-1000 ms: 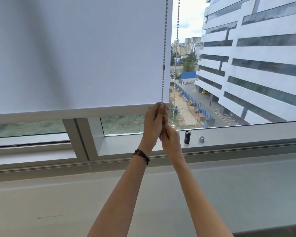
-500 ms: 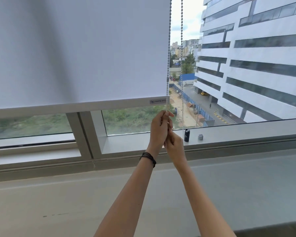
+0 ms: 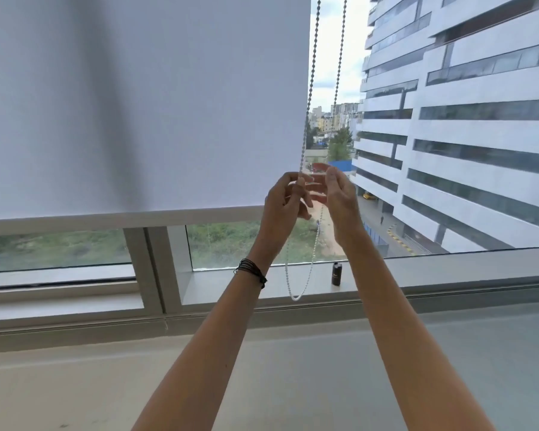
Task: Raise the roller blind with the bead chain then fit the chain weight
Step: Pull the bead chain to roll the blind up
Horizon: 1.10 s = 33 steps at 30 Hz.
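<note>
The white roller blind [image 3: 143, 101] covers most of the window, and its bottom bar [image 3: 122, 216] hangs a little above the sill. The bead chain [image 3: 312, 57] drops in two strands at the blind's right edge and ends in a loop [image 3: 295, 297] near the sill. My left hand [image 3: 285, 202] is closed on the left strand, level with the bottom bar. My right hand [image 3: 339, 197] is beside it with fingers spread and blurred, close to the right strand. A black cylindrical chain weight [image 3: 336, 273] stands upright on the sill.
The grey window sill [image 3: 448, 269] runs across the view, with a window frame post [image 3: 150, 269] at the left. A wide ledge [image 3: 75, 377] lies below it, under my forearms. A dark bracelet [image 3: 251, 270] is on my left wrist. A large white building [image 3: 464, 135] stands outside.
The blind's bottom bar rose slightly. Both hands moved up from below the bar to its level. My right hand came off the left strand and opened to the right.
</note>
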Each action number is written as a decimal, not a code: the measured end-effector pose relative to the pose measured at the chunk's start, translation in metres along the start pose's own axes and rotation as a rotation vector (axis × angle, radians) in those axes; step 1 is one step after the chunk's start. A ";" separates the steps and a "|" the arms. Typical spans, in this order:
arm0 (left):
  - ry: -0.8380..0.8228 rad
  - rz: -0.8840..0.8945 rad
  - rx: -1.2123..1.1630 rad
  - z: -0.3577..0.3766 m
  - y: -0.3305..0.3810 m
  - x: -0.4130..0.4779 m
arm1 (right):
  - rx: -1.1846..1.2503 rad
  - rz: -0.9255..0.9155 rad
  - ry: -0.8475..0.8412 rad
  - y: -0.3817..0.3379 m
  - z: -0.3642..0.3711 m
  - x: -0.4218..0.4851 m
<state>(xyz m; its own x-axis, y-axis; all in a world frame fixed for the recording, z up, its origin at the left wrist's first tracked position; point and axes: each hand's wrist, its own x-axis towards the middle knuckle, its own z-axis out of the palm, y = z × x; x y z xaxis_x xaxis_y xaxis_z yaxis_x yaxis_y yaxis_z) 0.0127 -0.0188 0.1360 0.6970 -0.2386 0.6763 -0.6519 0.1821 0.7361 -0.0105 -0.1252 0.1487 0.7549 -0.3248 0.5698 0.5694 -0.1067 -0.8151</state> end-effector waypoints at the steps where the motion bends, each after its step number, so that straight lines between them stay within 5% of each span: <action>1: 0.009 0.021 0.012 0.000 0.006 0.006 | 0.058 -0.008 0.004 -0.015 0.005 0.009; 7: 0.074 0.258 0.231 -0.008 0.028 0.034 | 0.172 -0.148 -0.019 -0.095 0.029 0.053; 15: 0.037 0.251 0.317 -0.023 0.033 0.047 | -0.076 -0.310 0.060 -0.140 0.047 0.086; 21: -0.009 0.217 0.317 -0.019 0.033 0.047 | -0.103 -0.268 -0.233 -0.151 0.051 0.089; 33: -0.238 0.225 0.429 -0.020 0.038 0.058 | -0.049 -0.478 0.051 -0.127 0.048 0.104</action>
<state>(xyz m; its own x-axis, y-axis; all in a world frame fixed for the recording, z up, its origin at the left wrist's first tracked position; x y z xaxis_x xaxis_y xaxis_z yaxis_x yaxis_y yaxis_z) 0.0349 -0.0068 0.2038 0.4716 -0.4569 0.7543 -0.8756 -0.1408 0.4621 0.0113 -0.1000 0.3167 0.3944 -0.2742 0.8771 0.8317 -0.2993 -0.4676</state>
